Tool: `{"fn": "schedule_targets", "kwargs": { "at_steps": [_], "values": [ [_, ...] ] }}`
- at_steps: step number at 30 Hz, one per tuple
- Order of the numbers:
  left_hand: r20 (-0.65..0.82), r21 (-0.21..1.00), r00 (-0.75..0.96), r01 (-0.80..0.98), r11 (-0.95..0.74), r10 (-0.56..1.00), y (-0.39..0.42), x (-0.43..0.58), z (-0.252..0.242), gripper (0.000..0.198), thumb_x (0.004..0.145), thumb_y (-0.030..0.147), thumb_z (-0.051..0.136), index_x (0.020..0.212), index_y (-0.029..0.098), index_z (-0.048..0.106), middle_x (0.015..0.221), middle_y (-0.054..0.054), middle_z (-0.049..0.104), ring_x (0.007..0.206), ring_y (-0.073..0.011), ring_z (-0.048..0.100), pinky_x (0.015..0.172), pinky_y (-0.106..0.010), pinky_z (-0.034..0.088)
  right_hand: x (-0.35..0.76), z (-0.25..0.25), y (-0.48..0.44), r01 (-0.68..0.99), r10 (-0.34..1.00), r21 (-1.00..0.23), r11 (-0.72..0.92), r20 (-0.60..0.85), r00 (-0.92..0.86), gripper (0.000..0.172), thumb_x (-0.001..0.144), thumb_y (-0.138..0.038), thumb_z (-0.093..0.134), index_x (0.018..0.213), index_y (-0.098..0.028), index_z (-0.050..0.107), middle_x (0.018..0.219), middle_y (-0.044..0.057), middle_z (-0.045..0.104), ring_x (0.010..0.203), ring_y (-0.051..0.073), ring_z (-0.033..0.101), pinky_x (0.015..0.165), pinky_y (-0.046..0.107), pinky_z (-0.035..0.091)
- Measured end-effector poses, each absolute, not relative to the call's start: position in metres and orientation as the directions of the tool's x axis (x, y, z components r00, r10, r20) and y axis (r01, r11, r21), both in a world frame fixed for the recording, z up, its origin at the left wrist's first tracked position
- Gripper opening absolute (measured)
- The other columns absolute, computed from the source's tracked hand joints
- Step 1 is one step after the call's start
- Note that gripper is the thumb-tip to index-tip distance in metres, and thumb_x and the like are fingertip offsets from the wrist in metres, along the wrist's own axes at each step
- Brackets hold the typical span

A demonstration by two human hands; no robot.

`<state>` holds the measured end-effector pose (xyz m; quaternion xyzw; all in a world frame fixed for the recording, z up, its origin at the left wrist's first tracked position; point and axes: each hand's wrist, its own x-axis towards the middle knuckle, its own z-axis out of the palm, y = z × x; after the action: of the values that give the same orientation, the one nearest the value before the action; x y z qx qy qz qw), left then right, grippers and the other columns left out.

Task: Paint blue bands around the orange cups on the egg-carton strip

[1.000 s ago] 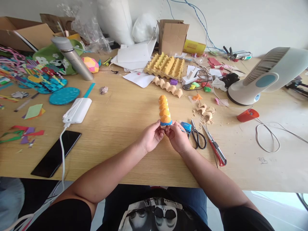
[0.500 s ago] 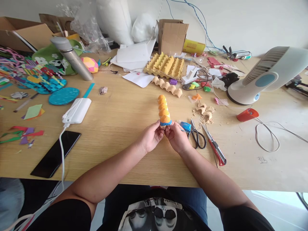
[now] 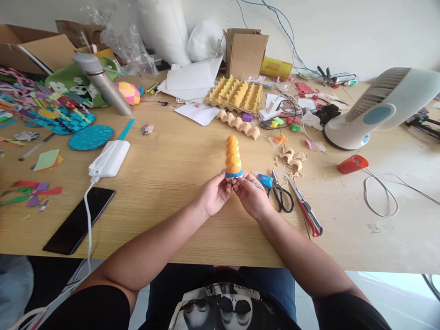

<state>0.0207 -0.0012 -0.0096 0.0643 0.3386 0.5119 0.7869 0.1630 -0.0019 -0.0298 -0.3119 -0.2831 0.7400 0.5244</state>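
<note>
The left hand's (image 3: pixel 216 197) and right hand's (image 3: pixel 253 198) fingers hide the lower end of the orange strip (image 3: pixel 233 153); a bluish sliver (image 3: pixel 257 186) in the right hand, perhaps a tool, is mostly covered. Picture edges crop the fan (image 3: pixel 380 110) and open carton (image 3: pixel 48 51). The yellow box's (image 3: pixel 277 68) print is illegibly small.

A pale wall (image 3: pixel 343 32) stands behind a wooden table (image 3: pixel 168 160), above a light, seemingly tiled floor (image 3: pixel 395 293)
</note>
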Motion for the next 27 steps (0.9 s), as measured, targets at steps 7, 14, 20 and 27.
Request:
{"fn": "schedule_targets", "kwargs": {
  "at_steps": [7, 14, 20, 27],
  "values": [
    [-0.465, 0.467, 0.247, -0.747, 0.473, 0.85, -0.0022, 0.0213, -0.0114, 0.031, 0.109, 0.025, 0.059, 0.086, 0.01, 0.073, 0.073, -0.005, 0.068, 0.058, -0.006, 0.063, 0.052, -0.01, 0.052, 0.1634, -0.0309, -0.0008, -0.601, 0.953, -0.743, -0.292, -0.177, -0.244, 0.024, 0.077, -0.032, 0.094, 0.082, -0.023, 0.073, 0.08, -0.001, 0.076, 0.076, 0.013, 0.068, 0.078, 0.026, 0.06],
    [-0.437, 0.492, 0.251, -0.737, 0.464, 0.864, -0.0027, 0.0201, -0.0128, 0.037, 0.11, 0.026, 0.055, 0.081, 0.01, 0.07, 0.073, -0.006, 0.069, 0.06, -0.0068, 0.065, 0.054, -0.011, 0.052, 0.1651, -0.0297, -0.001, -0.608, 0.949, -0.734, -0.302, -0.168, -0.268, 0.026, 0.075, -0.033, 0.096, 0.081, -0.023, 0.073, 0.079, -0.001, 0.075, 0.075, 0.014, 0.067, 0.077, 0.027, 0.06],
    [-0.338, 0.579, 0.219, -0.718, 0.386, 0.915, -0.0037, 0.0188, -0.0145, 0.032, 0.103, 0.033, 0.071, 0.078, 0.013, 0.068, 0.072, -0.003, 0.07, 0.059, -0.0071, 0.062, 0.053, -0.014, 0.049, 0.1659, -0.0264, -0.0008, -0.591, 0.94, -0.748, -0.301, -0.129, -0.315, 0.027, 0.076, -0.039, 0.096, 0.086, -0.023, 0.076, 0.081, 0.0, 0.075, 0.077, 0.015, 0.067, 0.08, 0.029, 0.059],
    [-0.298, 0.607, 0.24, -0.699, 0.377, 0.924, -0.0025, 0.015, -0.0131, 0.033, 0.096, 0.04, 0.079, 0.081, 0.012, 0.071, 0.075, -0.003, 0.069, 0.061, -0.0071, 0.061, 0.056, -0.016, 0.049, 0.1672, -0.0275, 0.0005, -0.598, 0.948, -0.748, -0.287, -0.135, -0.287, 0.026, 0.077, -0.037, 0.097, 0.085, -0.025, 0.075, 0.086, -0.001, 0.076, 0.078, 0.015, 0.067, 0.079, 0.03, 0.06]
  ]
}}
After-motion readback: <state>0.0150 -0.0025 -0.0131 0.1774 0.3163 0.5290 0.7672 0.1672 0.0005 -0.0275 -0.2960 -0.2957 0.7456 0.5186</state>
